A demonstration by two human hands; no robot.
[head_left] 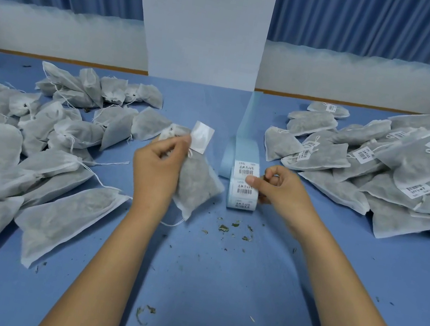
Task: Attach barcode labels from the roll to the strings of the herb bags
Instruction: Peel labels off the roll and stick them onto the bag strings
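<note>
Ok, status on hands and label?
Left hand holds bag and peeled label. Right hand grips roll. Only crumbs nearby.

Both bare forearms reach forward from the lower edge and angle in toward each other. The left hand (pixel 160 166) has its back to the camera, its fingers curled round a bag (pixel 198 185), thumb and forefinger pinching near the bag's top. The right hand (pixel 279 188) is curled, its thumb tip pressing on the roll (pixel 244 188).
</note>
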